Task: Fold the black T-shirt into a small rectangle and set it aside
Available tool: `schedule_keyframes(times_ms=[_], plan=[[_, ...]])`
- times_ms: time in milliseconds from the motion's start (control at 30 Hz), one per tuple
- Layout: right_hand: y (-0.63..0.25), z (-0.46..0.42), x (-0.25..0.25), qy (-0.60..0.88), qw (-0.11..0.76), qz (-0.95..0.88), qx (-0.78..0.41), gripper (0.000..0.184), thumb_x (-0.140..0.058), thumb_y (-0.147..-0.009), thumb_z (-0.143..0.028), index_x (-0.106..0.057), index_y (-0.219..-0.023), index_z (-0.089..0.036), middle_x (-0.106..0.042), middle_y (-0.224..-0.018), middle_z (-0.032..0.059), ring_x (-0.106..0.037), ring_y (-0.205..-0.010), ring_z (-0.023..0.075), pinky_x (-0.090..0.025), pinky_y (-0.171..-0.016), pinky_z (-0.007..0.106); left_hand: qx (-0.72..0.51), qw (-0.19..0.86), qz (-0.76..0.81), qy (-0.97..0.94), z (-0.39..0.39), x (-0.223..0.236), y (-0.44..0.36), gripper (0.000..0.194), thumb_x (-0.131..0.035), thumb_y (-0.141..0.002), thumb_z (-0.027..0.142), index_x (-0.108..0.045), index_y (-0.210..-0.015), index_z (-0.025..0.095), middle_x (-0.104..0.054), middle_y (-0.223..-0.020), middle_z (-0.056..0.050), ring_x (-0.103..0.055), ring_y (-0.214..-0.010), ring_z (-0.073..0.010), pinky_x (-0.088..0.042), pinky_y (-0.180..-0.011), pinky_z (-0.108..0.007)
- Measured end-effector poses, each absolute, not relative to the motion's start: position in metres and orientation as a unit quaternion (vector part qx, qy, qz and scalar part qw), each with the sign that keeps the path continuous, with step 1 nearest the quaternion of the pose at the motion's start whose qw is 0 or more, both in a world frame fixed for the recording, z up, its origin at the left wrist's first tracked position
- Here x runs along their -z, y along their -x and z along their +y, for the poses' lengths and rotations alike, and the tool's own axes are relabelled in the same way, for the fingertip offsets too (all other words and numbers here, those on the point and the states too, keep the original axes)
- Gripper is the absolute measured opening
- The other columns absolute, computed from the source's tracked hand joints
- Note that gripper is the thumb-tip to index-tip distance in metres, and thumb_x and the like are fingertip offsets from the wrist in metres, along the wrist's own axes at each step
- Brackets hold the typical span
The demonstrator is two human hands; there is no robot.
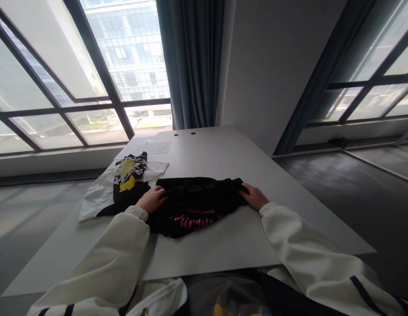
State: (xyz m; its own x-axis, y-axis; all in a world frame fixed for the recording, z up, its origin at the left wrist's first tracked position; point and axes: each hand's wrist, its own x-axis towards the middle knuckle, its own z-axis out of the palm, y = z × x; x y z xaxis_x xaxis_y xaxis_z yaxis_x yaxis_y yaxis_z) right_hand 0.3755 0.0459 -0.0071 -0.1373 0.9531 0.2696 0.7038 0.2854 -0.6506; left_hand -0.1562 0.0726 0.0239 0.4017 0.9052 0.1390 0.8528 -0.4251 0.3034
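A black T-shirt [197, 197] with pink lettering lies partly folded across the white table in front of me. My left hand [152, 199] grips its left edge, fingers curled over the cloth. At the opposite end, my right hand [254, 196] pinches the upper right corner, with the thumb and fingers closed on the fabric. The lower edge hangs in a loose, uneven curve toward me. Just left of my left hand is a heap of clothes: a patterned black, grey and yellow garment [129, 171] on top of a white garment [98, 193].
Sheets of paper [157, 147] lie on the far left of the table [217, 153]. Two round holes [193, 133] pierce its far end. Beyond stand a blue curtain [193, 66], a pillar [263, 66] and tall windows [134, 48]. Grey floor [322, 188] shows on the right.
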Motion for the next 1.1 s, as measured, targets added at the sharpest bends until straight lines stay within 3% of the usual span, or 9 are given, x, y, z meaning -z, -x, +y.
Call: schedule_keyframes(times_ms=[100, 300, 433, 567, 767, 867, 967, 1100], plan=[[-0.367, 0.052, 0.012, 0.558, 0.347, -0.733, -0.175, 0.029, -0.059, -0.093, -0.046, -0.073, -0.106, -0.025, -0.079, -0.099, 0.0067, -0.074, -0.094, 0.0286, -0.056, -0.088, 0.039, -0.144, 0.122, 0.544, -0.818, 0.083, -0.011, 0.155, 0.026, -0.058, -0.092, 0.046, -0.068, -0.101, 0.024, -0.062, -0.146, -0.016, -0.065, -0.127, -0.0361, -0.049, -0.113, -0.053], [-0.353, 0.077, 0.020, 0.498, 0.373, -0.764, -0.175, 0.036, -0.055, -0.096, -0.038, -0.072, -0.125, -0.025, -0.074, -0.131, 0.0100, -0.067, -0.124, 0.0295, -0.048, -0.114, 0.048, -0.132, 0.167, 0.534, -0.818, 0.092, 0.003, 0.153, 0.031, -0.056, -0.092, 0.047, -0.067, -0.104, 0.021, -0.062, -0.148, -0.019, -0.058, -0.139, -0.0361, -0.045, -0.119, -0.052], [-0.345, 0.087, 0.024, 0.497, 0.363, -0.768, -0.177, 0.039, -0.056, -0.096, -0.037, -0.070, -0.130, -0.025, -0.073, -0.131, 0.0101, -0.066, -0.125, 0.0302, -0.047, -0.115, 0.050, -0.130, 0.186, 0.514, -0.827, 0.093, -0.005, 0.155, 0.036, -0.057, -0.090, 0.048, -0.068, -0.111, 0.021, -0.064, -0.147, -0.016, -0.061, -0.136, -0.0326, -0.046, -0.119, -0.046], [-0.344, 0.090, 0.027, 0.505, 0.349, -0.769, -0.178, 0.041, -0.058, -0.096, -0.037, -0.067, -0.135, -0.027, -0.074, -0.131, 0.0080, -0.068, -0.122, 0.0298, -0.050, -0.112, 0.049, -0.133, 0.188, 0.517, -0.824, 0.094, -0.015, 0.156, 0.041, -0.060, -0.087, 0.048, -0.068, -0.118, 0.022, -0.070, -0.136, -0.014, -0.068, -0.124, -0.0331, -0.051, -0.112, -0.046], [-0.349, 0.095, 0.034, 0.521, 0.333, -0.768, -0.170, 0.037, -0.061, -0.095, -0.036, -0.073, -0.127, -0.023, -0.075, -0.130, 0.0115, -0.067, -0.125, 0.0320, -0.050, -0.112, 0.049, -0.159, 0.158, 0.537, -0.813, 0.087, -0.022, 0.157, 0.034, -0.057, -0.093, 0.051, -0.069, -0.111, 0.025, -0.072, -0.130, -0.011, -0.067, -0.119, -0.0308, -0.052, -0.108, -0.046], [-0.350, 0.096, 0.036, 0.523, 0.327, -0.770, -0.163, 0.037, -0.060, -0.095, -0.037, -0.073, -0.126, -0.021, -0.075, -0.129, 0.0130, -0.068, -0.124, 0.0325, -0.050, -0.112, 0.050, -0.202, 0.021, 0.624, -0.755, 0.084, -0.028, 0.168, 0.035, -0.052, -0.098, 0.052, -0.071, -0.108, 0.024, -0.066, -0.139, -0.015, -0.058, -0.132, -0.0364, -0.045, -0.112, -0.056], [-0.350, 0.096, 0.035, 0.522, 0.324, -0.773, -0.157, 0.035, -0.061, -0.095, -0.036, -0.074, -0.124, -0.021, -0.075, -0.128, 0.0131, -0.068, -0.123, 0.0324, -0.051, -0.111, 0.049, -0.194, -0.087, 0.713, -0.668, 0.087, -0.033, 0.192, 0.042, -0.058, -0.095, 0.051, -0.069, -0.127, 0.026, -0.049, -0.159, -0.016, -0.036, -0.149, -0.0440, -0.029, -0.118, -0.070], [-0.349, 0.094, 0.031, 0.524, 0.319, -0.774, -0.155, 0.033, -0.063, -0.095, -0.034, -0.075, -0.123, -0.023, -0.075, -0.129, 0.0121, -0.068, -0.124, 0.0322, -0.051, -0.112, 0.049, -0.130, -0.032, 0.809, -0.572, 0.102, -0.031, 0.227, 0.074, -0.067, -0.084, 0.066, -0.056, -0.151, 0.036, -0.016, -0.177, -0.011, -0.008, -0.157, -0.0554, -0.024, -0.112, -0.083]])
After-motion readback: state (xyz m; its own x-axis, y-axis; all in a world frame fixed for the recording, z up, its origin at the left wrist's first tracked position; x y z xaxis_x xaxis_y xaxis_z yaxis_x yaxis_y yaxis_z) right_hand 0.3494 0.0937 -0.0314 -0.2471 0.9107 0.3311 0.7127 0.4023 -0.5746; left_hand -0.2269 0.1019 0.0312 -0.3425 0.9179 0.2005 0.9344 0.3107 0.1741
